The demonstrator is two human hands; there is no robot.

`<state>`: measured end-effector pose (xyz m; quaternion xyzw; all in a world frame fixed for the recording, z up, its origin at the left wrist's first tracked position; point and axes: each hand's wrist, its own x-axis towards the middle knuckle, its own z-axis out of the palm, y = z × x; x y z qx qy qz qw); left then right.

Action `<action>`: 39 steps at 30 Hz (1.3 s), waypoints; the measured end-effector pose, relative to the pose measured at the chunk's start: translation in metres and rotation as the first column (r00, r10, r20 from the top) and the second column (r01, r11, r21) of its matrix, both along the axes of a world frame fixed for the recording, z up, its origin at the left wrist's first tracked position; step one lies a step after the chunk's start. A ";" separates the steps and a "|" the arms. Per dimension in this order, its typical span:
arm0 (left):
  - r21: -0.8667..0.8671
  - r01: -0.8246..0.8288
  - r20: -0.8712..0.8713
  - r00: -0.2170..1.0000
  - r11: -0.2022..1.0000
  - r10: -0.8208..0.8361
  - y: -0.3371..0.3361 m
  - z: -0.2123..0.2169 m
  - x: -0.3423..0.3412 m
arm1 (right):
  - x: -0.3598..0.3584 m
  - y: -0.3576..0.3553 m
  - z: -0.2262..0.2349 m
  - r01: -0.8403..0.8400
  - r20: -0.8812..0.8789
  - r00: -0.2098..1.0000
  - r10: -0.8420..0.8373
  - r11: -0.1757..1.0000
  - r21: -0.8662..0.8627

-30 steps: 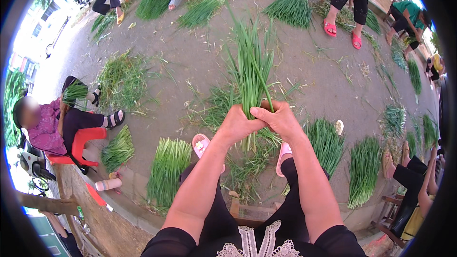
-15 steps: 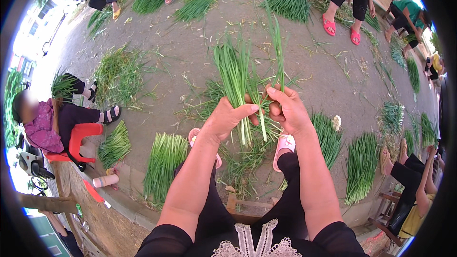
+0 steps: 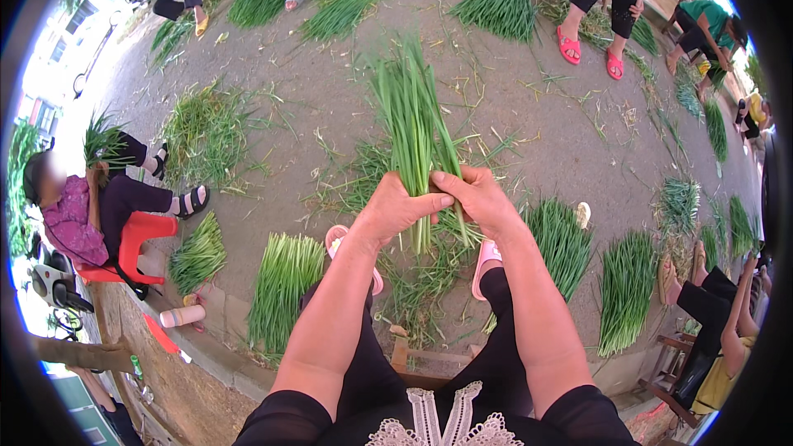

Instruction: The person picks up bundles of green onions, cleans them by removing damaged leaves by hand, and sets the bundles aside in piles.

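Observation:
A bunch of garlic chives (image 3: 406, 120) stands upright in front of me, green leaves up and pale stem ends down. My left hand (image 3: 388, 211) is closed round its lower part, thumb across the front. Pressed against the bunch's right side, my right hand (image 3: 486, 205) pinches a few chive stalks, with its thumb next to the left thumb. The stem ends poke out below both hands. Under them, loose chive leaves and trimmings (image 3: 423, 293) lie on the ground between my pink slippers (image 3: 487, 263).
Laid bundles of chives flank me, one at left (image 3: 285, 285), others at right (image 3: 557, 239) and further right (image 3: 626, 289). A heap of trimmings (image 3: 206, 132) lies far left. Near a pink bottle (image 3: 182, 315), a person sits on a red stool (image 3: 142, 235). Other people sit around.
My right hand has brought its separate stalks down and left against the bunch; they now lie alongside it. My left hand keeps its grip in about the same place.

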<state>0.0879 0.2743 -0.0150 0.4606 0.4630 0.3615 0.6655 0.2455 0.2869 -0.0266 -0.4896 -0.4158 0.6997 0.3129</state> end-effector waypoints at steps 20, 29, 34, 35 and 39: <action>-0.041 -0.447 0.017 0.894 0.894 0.448 0.014 -0.028 -0.020 | -0.044 -0.004 -0.016 0.202 -0.142 0.977 -0.159 0.904 0.378; -0.103 -0.444 -0.061 0.896 0.890 0.439 0.012 -0.048 -0.070 | -0.092 -0.001 -0.039 0.054 0.043 0.996 -0.072 0.941 0.333; -0.202 -0.349 -0.009 0.935 0.915 0.355 0.013 -0.050 -0.075 | -0.092 0.003 -0.039 0.039 0.021 0.999 -0.047 0.956 0.290; -0.200 -0.338 0.000 0.939 0.920 0.345 0.011 -0.052 -0.076 | -0.082 0.001 -0.033 0.015 -0.030 1.000 -0.008 0.971 0.238; -0.219 -0.290 0.123 0.939 0.932 0.321 0.008 -0.034 -0.036 | -0.054 0.006 -0.029 0.011 -0.223 0.974 0.029 0.984 0.177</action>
